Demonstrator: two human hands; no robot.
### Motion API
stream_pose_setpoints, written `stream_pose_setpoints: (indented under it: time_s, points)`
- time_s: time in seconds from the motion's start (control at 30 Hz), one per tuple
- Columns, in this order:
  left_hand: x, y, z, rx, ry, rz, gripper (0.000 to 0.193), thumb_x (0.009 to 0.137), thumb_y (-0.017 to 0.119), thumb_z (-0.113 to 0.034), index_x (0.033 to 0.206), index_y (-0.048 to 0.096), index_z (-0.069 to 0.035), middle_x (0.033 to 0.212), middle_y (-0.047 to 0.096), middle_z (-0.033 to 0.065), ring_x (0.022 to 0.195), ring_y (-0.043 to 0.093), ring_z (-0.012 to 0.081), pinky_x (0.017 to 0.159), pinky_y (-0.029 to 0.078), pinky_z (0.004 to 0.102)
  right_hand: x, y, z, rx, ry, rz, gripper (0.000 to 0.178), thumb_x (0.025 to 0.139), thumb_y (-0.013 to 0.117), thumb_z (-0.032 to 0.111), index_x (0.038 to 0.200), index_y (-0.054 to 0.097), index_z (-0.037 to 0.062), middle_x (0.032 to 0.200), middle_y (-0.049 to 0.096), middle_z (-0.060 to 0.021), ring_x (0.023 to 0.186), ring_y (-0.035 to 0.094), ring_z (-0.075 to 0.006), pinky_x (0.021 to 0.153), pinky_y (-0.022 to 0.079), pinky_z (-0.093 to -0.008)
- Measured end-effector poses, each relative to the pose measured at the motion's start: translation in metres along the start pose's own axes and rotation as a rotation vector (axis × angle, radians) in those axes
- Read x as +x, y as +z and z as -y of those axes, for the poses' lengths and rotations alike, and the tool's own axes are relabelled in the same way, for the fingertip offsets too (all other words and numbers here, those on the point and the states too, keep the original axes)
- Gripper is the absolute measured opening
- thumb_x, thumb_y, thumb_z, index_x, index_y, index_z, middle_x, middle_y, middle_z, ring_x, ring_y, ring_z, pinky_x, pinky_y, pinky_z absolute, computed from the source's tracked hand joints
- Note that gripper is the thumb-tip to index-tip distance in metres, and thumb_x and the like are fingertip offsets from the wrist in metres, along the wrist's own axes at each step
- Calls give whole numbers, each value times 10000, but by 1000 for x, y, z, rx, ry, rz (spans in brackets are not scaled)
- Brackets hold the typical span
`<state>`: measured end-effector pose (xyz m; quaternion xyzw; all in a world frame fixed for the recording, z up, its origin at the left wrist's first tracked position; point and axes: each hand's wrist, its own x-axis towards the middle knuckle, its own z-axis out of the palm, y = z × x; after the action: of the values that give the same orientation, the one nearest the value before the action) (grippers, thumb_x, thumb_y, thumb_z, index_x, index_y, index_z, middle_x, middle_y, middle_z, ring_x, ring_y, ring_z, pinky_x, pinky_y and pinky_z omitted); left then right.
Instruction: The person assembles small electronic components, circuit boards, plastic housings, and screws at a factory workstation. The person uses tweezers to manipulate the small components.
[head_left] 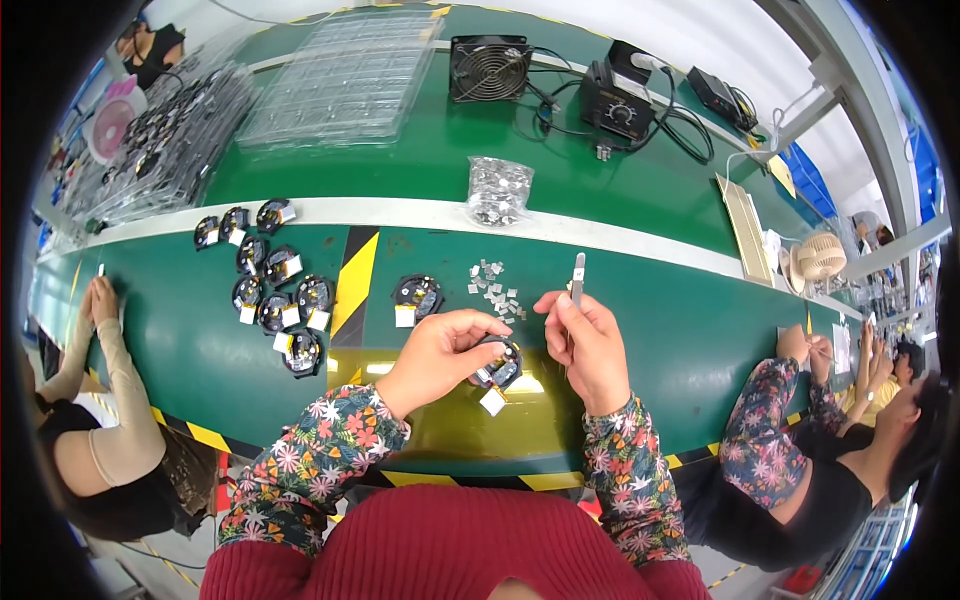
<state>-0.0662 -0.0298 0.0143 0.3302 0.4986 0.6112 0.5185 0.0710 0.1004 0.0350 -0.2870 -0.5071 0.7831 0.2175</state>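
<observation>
My left hand grips a round black electronic module by its edge, thumb over the top. A white tab on a yellow strip hangs from its near side, above an amber sheet. To its right, my right hand pinches metal tweezers, their broad end pointing up and away; the tips are hidden by the fingers. Just beyond my hands lies a loose scatter of small silvery metal pieces. Another round module rests on the green table beyond my left hand.
Several similar modules lie left of a yellow-black tape strip. Farther back are a bag of small parts, clear plastic trays, a black fan and a control box with a dial. People sit at both sides.
</observation>
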Motion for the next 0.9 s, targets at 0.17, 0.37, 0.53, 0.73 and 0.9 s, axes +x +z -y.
stream_pose_setpoints:
  time_s: [0.17,0.37,0.53,0.73,0.9]
  points:
    - [-2,-1,-11,1,-73,8,174,822,580,1,994,607,9,904,626,34,808,570,73,757,456,214,3,-3,3,14,-46,-26,259,917,482,247,822,536,13,549,403,30,441,307,-34,394,209,-191]
    - [1,-2,-5,-3,-49,26,182,824,581,-2,1004,607,8,913,629,39,814,570,77,756,456,212,3,-9,7,60,-125,-36,266,927,459,247,823,527,11,558,424,14,446,345,-48,396,244,-197]
    - [-1,1,-5,35,-48,25,204,828,567,16,1031,591,9,905,620,28,817,575,70,751,470,210,-5,-25,20,228,-276,-141,291,942,420,284,781,440,42,853,557,-114,531,449,-101,424,342,-219]
    - [-1,2,-6,26,-25,65,214,819,555,45,1030,580,15,897,618,29,819,577,74,748,472,213,-32,-33,27,245,-370,-108,286,959,338,318,839,421,73,896,552,-133,675,506,-145,583,408,-267]
    - [-2,3,-3,59,-22,67,173,808,556,61,977,577,26,885,613,34,812,579,77,744,473,214,-58,-36,16,12,-500,-277,277,966,312,290,873,424,54,861,564,-131,746,516,-160,702,391,-271]
